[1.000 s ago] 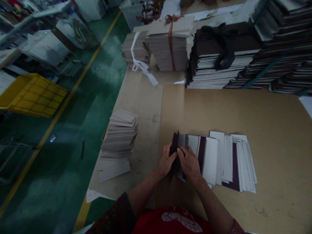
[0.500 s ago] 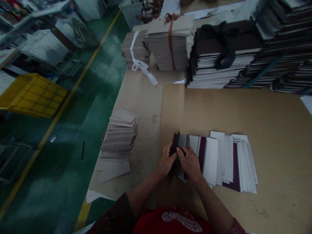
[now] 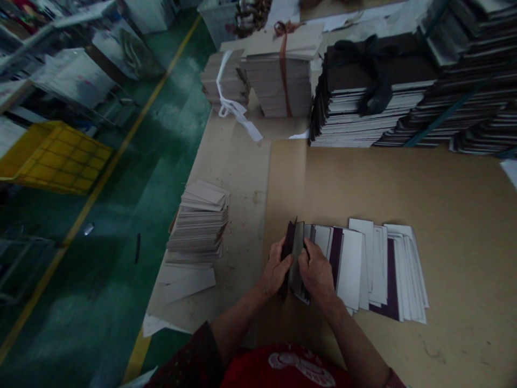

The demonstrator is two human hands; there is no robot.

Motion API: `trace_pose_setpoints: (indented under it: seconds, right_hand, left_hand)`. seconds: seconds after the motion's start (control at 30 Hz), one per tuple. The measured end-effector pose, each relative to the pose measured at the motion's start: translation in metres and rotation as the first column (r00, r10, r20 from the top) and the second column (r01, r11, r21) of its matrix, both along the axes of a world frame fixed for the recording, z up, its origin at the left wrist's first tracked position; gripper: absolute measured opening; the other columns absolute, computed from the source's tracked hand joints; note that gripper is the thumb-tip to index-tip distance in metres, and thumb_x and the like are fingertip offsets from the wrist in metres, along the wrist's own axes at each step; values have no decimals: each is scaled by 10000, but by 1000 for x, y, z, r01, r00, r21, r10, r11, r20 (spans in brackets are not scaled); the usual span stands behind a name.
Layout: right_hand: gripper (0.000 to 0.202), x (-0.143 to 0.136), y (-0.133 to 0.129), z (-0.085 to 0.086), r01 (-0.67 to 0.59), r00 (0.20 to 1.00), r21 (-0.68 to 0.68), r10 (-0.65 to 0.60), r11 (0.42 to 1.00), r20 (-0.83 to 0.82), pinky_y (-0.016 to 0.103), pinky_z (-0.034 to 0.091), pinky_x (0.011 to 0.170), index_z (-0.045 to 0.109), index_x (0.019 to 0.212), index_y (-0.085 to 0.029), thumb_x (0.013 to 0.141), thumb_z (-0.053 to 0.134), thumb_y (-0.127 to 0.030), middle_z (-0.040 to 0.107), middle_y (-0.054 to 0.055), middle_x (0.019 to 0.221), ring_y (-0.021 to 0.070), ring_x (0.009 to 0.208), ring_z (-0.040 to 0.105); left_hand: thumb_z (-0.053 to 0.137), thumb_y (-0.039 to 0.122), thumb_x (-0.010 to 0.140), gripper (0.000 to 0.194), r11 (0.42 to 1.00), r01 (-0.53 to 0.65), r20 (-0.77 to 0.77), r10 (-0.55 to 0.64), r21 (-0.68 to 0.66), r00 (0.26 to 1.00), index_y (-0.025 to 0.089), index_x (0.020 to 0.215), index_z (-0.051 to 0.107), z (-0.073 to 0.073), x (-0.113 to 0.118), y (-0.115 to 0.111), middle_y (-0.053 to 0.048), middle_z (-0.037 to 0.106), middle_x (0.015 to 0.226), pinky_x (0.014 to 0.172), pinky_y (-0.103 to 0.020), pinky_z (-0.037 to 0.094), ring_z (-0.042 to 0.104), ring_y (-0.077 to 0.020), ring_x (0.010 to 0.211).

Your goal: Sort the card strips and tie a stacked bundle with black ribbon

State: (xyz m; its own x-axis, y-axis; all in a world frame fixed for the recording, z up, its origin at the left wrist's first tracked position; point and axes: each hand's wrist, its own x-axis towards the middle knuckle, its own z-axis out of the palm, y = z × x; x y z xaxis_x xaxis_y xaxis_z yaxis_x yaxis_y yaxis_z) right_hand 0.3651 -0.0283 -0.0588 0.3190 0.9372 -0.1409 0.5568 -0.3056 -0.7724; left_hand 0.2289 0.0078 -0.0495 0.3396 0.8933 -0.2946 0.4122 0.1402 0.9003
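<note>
My left hand is closed round the left side of several dark purple cards, which stand on edge. My right hand is closed on the right side of a grey card that leans against them; its fingertips are partly hidden. To the right of my right hand, white and purple cards lie overlapped in a row on the brown board. Left of my hands, a fanned stack of pale card strips lies on the table.
Bundles of grey card tied with ribbon stand at the back of the table. Beside them are tall stacks of dark-covered boards. A yellow crate is on the left, beyond the table edge.
The grey card has been lifted upright towards the purple cards. My right hand has shifted slightly right, its fingers now on that card. My left hand has barely moved.
</note>
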Motion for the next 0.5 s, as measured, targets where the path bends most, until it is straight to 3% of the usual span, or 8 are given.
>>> trace_pose_setpoints:
  seconds: [0.1, 0.17, 0.33, 0.5]
  right_hand:
    - [534, -1, -2, 1, 1, 999, 44, 1, 999, -54, 357, 492, 975, 419, 1459, -108, 946, 318, -218, 576, 147, 1336, 240, 1178, 581]
    - [496, 0, -1, 2, -32, 998, -7, 32, 999, -52, 366, 513, 929, 480, 1423, -147, 964, 311, -231, 589, 138, 1300, 243, 1105, 616]
    - [432, 1, 5, 6, -71, 995, -91, 65, 993, -72, 373, 515, 903, 646, 1231, -183, 1015, 381, -448, 609, 130, 1148, 252, 997, 647]
    - [360, 3, 8, 6, -58, 994, -94, 49, 994, -93, 361, 508, 901, 683, 1152, -205, 1004, 443, -428, 613, 110, 1076, 247, 977, 644]
  left_hand:
    - [511, 388, 921, 556, 1000, -1, 8, 1, -4, 1000, 193, 1432, 411, 2, 0, 0, -109, 446, 1394, 1195, -432, 266, 375, -259, 1350]
    - [519, 399, 920, 560, 1000, 4, 10, -3, -12, 1000, 203, 1434, 411, 3, 0, 1, -106, 448, 1393, 1193, -429, 272, 380, -261, 1348]
    - [527, 420, 916, 558, 1000, 3, 12, -3, -12, 1000, 217, 1424, 421, 1, -1, 2, -103, 438, 1393, 1201, -419, 264, 383, -248, 1354]
    - [532, 413, 917, 536, 1000, 3, -3, -3, -15, 1000, 227, 1410, 434, -2, -1, 1, -95, 427, 1401, 1205, -423, 260, 374, -240, 1359]
